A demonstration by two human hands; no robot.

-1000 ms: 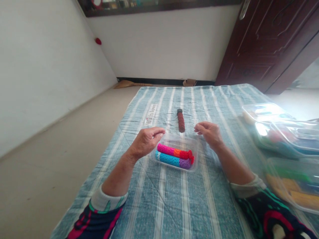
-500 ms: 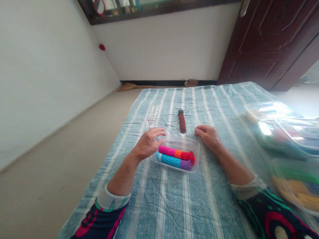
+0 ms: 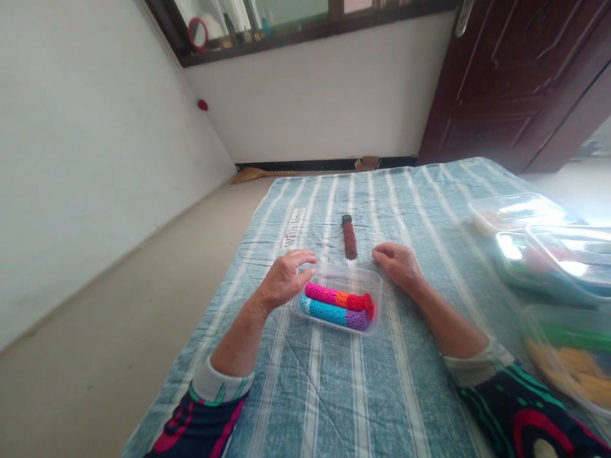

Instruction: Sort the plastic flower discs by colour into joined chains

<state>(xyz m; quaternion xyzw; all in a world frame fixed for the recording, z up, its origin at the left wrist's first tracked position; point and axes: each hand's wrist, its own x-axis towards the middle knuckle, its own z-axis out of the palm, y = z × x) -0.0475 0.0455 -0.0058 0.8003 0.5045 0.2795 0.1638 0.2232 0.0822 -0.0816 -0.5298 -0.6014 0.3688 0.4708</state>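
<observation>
A clear plastic box [image 3: 341,273] sits on the cloth between my hands. Inside lie two rods that look like stacked notched discs: a pink, orange and red rod [image 3: 334,296] and a blue and purple rod [image 3: 329,313], with red pieces at their right end. My left hand [image 3: 286,277] is at the box's left side, thumb and fingers apart, holding nothing; whether it touches the rim I cannot tell. My right hand [image 3: 398,262] rests right of the box, fingers curled and tips together, with nothing visible in them. Beyond the box lies a brown rod [image 3: 349,240] with a dark end.
Blue-and-white striped cloth [image 3: 305,381] covers the surface. At right stand clear boxes with lids [image 3: 563,254] and another clear box [image 3: 573,362] with yellow and green contents. A wall [image 3: 310,114] and a dark red door [image 3: 515,95] are behind.
The camera view has tilted slightly, so the scene sits a little lower. Both hands, the box and the rods keep the same places relative to one another.
</observation>
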